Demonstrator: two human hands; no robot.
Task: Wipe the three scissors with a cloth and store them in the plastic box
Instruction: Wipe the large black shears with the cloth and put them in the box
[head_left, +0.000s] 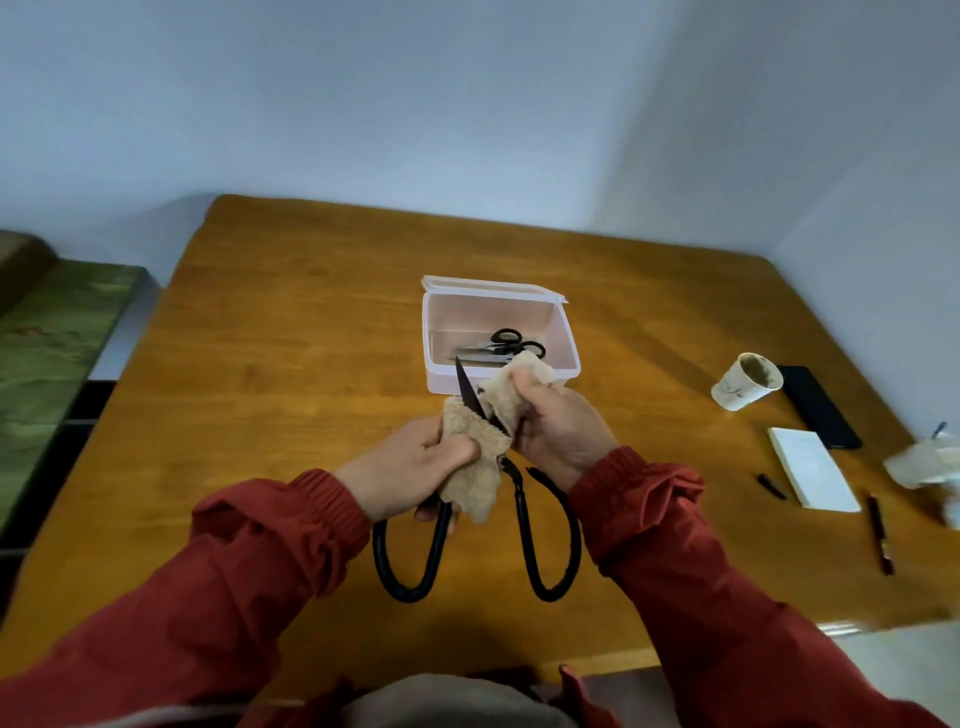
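Large black scissors (524, 525) with big loop handles hang open above the wooden table (291, 338), one dark blade tip sticking up. My left hand (415, 467) grips the left handle shank together with a beige fluffy cloth (480, 441). My right hand (558, 431) pinches the upper part of the cloth, wrapped round the other blade. Behind them stands the clear plastic box (569, 338), lid tipped back, holding smaller black-handled scissors (511, 345); how many lie inside I cannot tell.
To the right lie a tipped paper cup (745, 387), a black phone (818, 408), a white notepad (813, 467), a pen (880, 535), a pen cap (771, 486) and crumpled tissue (924, 462). A green cushioned bench (52, 364) stands left of the table.
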